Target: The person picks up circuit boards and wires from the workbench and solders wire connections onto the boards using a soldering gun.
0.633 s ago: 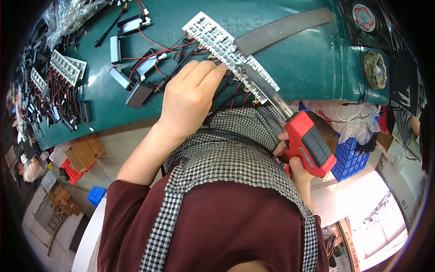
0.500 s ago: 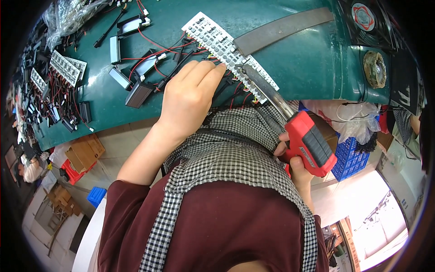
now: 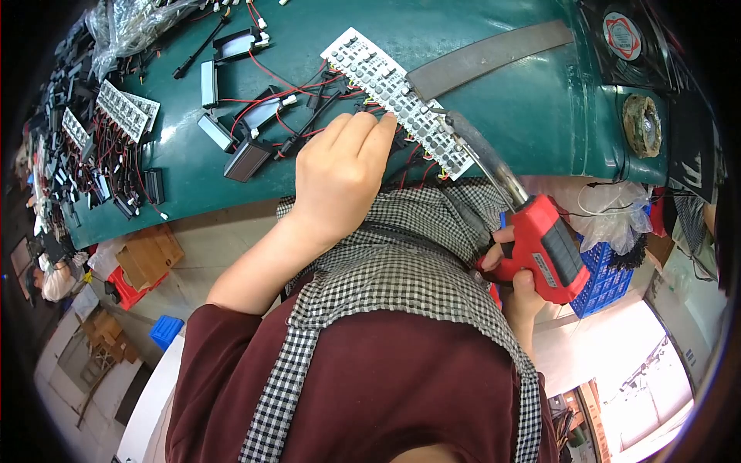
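We've got our right hand (image 3: 525, 297) wrapped round the red gun-shaped tool (image 3: 549, 247), left hand (image 3: 343, 174) curled by the circuit board (image 3: 397, 96), pinch unclear. Board's on the green table (image 3: 525, 100), probably light, stiff, fragile: edges only.

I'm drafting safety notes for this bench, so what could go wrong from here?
The left hand is near the metal end of the red tool; if that end is hot, a slip of the right hand might burn a finger.

The grey strip overlaps the edge of the white board in this view, so a bump could shift them.
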Tool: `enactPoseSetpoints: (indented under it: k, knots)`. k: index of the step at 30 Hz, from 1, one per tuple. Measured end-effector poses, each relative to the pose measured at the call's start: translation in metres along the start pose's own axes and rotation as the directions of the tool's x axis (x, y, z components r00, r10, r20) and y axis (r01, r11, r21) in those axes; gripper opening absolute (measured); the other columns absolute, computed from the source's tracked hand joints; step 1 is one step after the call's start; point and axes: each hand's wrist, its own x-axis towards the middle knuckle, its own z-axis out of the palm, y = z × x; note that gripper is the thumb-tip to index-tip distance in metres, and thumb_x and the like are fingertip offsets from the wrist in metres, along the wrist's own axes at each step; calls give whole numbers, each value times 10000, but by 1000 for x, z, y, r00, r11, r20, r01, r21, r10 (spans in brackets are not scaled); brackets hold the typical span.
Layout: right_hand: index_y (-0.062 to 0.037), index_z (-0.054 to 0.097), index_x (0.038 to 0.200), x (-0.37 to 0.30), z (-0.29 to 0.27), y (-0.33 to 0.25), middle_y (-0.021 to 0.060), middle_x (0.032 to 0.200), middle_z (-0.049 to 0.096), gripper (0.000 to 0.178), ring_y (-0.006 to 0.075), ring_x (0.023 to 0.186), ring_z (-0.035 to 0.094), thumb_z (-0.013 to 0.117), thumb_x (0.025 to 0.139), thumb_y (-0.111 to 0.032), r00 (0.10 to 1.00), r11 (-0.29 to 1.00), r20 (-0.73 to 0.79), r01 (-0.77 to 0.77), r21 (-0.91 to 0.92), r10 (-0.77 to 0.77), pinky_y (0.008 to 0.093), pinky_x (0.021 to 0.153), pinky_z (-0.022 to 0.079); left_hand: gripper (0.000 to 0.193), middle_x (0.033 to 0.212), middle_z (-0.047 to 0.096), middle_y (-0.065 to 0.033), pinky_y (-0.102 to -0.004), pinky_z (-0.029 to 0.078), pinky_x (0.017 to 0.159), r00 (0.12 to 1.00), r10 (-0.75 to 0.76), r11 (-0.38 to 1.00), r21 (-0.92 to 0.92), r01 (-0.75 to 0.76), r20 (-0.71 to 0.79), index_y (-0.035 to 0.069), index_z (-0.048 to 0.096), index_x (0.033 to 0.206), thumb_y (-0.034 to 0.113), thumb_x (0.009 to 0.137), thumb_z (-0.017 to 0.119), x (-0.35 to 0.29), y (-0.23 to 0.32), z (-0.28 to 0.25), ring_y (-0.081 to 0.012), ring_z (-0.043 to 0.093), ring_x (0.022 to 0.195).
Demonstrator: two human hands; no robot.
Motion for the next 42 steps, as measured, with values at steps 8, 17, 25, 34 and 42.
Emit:
enactPoseSetpoints:
  k: [8, 17, 25, 34, 42]
  knots:
    - [59, 488, 1195, 2, 3, -6, 161, 1082, 589, 647, 184, 777, 605, 667, 796, -419, 1000, 1000, -13, 1, -8, -1, 287, 664, 493, 237, 734, 509, -16, -265, 422, 513, 997, 79, 984, 162, -76, -9, 12, 618, 919, 92, 697, 604, -8, 15, 8, -151, 521, 632]
    - [71, 491, 1171, 0, 3, -14, 137, 1059, 589, 738, 177, 765, 598, 678, 750, -506, 997, 996, -25, -75, -43, 74, 285, 657, 489, 220, 775, 571, -89, -314, 465, 568, 962, -259, 963, -57, 264, 81, 40, 617, 951, 75, 742, 679, -3, -1, -21, -226, 577, 646]
    - [84, 491, 1157, -1, 4, -14, 152, 1055, 587, 729, 179, 754, 597, 669, 760, -501, 998, 997, -37, -62, -52, 60, 291, 650, 489, 213, 721, 520, -49, -331, 412, 524, 898, -379, 925, 82, 370, 223, 52, 578, 835, 130, 706, 729, -4, 8, -26, -204, 527, 604]
    - [96, 471, 1173, -3, -4, -7, 194, 1064, 578, 679, 205, 751, 606, 656, 796, -437, 999, 999, -13, 47, -10, -48, 295, 636, 498, 190, 691, 498, -66, -358, 398, 617, 956, -164, 985, -10, 172, 245, 38, 511, 720, 99, 726, 692, 0, 3, -40, -256, 512, 661]
    - [98, 468, 1174, -9, -6, -4, 196, 1064, 578, 655, 199, 744, 607, 641, 813, -422, 996, 997, -34, 79, -17, -80, 289, 626, 496, 170, 711, 543, -64, -357, 397, 640, 955, -81, 997, 19, 79, 284, 36, 602, 895, 97, 747, 657, -11, 8, -58, -245, 535, 660]
